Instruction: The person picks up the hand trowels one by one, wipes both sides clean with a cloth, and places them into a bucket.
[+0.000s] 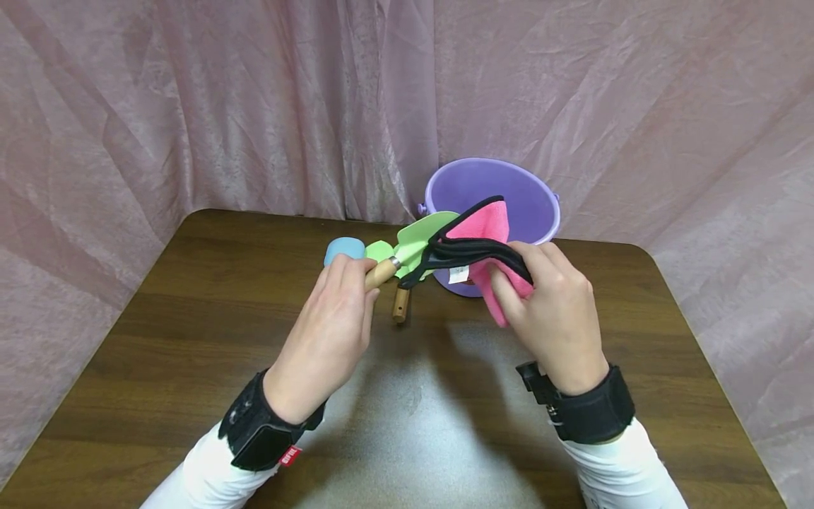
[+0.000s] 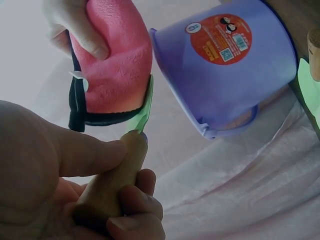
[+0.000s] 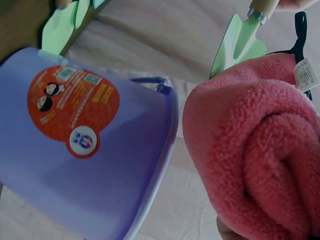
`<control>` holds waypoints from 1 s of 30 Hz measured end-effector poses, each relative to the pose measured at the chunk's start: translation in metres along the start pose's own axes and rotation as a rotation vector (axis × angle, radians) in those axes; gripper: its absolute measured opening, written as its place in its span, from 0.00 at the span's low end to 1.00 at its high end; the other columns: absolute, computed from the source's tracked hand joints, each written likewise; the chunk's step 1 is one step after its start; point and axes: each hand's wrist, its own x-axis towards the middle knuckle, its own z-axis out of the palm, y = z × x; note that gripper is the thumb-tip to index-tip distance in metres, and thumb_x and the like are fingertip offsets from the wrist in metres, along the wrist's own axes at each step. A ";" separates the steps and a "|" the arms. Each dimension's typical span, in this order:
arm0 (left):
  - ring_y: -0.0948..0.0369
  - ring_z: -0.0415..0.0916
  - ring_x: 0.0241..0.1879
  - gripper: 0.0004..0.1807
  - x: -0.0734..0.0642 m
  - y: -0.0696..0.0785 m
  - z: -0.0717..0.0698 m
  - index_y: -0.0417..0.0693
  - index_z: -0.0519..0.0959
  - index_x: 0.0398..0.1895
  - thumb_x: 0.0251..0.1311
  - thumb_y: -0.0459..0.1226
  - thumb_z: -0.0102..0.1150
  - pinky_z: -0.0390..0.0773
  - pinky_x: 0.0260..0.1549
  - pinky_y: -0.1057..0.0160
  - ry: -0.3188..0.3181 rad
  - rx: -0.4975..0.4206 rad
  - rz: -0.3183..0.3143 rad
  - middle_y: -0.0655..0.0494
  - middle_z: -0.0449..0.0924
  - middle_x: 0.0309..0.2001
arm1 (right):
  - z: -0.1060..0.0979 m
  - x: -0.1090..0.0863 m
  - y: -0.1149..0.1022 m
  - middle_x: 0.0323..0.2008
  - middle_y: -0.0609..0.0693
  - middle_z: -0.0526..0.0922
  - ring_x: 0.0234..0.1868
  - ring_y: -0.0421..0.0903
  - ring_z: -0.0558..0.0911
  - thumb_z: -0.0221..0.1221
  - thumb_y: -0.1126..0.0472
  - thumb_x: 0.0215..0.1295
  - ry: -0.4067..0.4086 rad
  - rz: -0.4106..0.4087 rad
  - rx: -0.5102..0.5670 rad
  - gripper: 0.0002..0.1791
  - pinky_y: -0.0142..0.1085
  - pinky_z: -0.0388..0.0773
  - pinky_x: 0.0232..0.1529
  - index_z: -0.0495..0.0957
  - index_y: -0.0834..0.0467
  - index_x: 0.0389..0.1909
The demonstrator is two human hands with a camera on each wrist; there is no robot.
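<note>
My left hand (image 1: 331,325) grips the wooden handle (image 2: 112,180) of a green garden trowel (image 1: 421,237), its blade pointing up and to the right. In my right hand (image 1: 559,311) is a folded pink cloth (image 3: 250,145) with black edging and a white label, pinched between thumb and fingers. The trowel's blade lies against the cloth in the left wrist view. Just behind both hands stands a purple bucket (image 1: 492,185), upright, with a red round sticker (image 3: 72,102) on its side. The cloth overlaps the bucket's front rim in the head view.
Left of the bucket on the brown wooden table (image 1: 191,339) lie another green tool with a wooden handle (image 1: 400,305) and a light blue object (image 1: 345,249). A pink curtain (image 1: 286,106) hangs behind the table's far edge.
</note>
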 end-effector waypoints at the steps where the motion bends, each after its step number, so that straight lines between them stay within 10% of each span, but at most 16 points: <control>1: 0.53 0.65 0.36 0.16 0.000 0.000 0.000 0.31 0.71 0.52 0.64 0.29 0.60 0.72 0.37 0.60 -0.002 -0.001 -0.002 0.47 0.67 0.38 | 0.000 0.000 -0.001 0.32 0.52 0.78 0.31 0.48 0.77 0.64 0.56 0.62 -0.003 -0.007 0.006 0.13 0.47 0.74 0.30 0.84 0.59 0.43; 30: 0.55 0.65 0.36 0.20 0.000 0.000 -0.001 0.34 0.71 0.53 0.61 0.30 0.65 0.73 0.35 0.63 -0.040 0.006 -0.027 0.49 0.67 0.39 | 0.008 -0.004 -0.010 0.40 0.51 0.80 0.42 0.50 0.78 0.72 0.56 0.54 -0.182 -0.294 0.056 0.23 0.45 0.74 0.44 0.83 0.59 0.51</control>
